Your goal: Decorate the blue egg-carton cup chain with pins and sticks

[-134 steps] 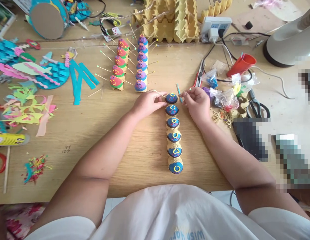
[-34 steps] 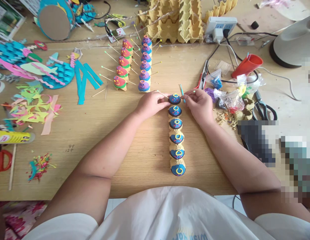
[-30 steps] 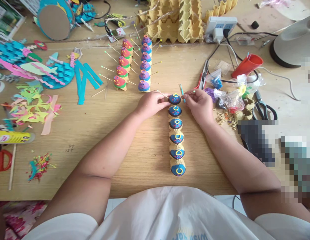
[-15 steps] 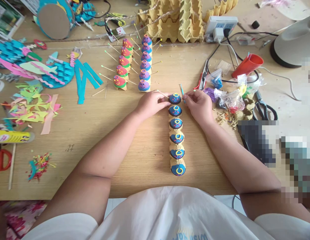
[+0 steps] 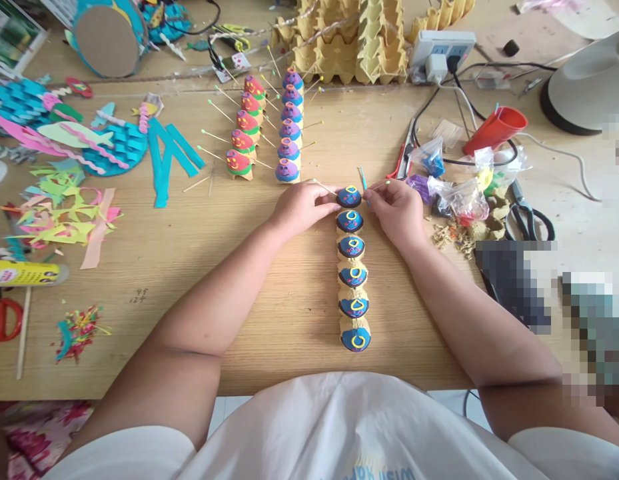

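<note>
A strip of egg carton runs lengthwise in front of me, its several bumps covered in blue clay with yellow rings and small faces. At its far end, my left hand grips the last bump from the left side. A thin stick with a pale tip slants out from that bump above my left fingers. Just right of the same bump, my right hand pinches another thin pale-tipped stick. A slim blue tool stands up by my right fingertips; its lower part is hidden.
Red-green and purple-blue carton caterpillars with pale-tipped sticks stand beyond my left hand. On the right lie bagged clay, black-handled scissors and a red cup. Paper scraps and a glue tube are at left.
</note>
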Demonstrator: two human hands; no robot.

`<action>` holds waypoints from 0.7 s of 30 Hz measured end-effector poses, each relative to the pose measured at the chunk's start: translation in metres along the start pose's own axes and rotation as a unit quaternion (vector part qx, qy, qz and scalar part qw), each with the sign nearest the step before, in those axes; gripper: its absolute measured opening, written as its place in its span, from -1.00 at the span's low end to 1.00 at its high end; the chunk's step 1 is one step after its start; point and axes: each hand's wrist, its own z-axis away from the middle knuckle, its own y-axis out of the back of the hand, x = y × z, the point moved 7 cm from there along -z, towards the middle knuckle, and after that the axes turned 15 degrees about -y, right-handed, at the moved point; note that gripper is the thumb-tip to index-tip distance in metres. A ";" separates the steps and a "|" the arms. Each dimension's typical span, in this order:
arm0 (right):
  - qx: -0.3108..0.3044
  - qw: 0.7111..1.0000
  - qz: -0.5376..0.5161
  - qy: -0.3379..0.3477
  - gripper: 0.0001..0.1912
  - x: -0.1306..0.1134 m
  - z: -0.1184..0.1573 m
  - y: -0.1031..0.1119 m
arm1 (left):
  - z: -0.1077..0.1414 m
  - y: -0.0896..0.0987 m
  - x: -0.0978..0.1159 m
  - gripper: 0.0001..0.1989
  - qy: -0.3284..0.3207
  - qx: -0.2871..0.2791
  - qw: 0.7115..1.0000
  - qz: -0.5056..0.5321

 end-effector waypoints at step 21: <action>-0.002 1.000 0.024 -0.007 -0.78 -0.003 0.001 -0.001 | -0.001 0.000 0.003 -0.80 -0.015 -0.010 1.000 0.015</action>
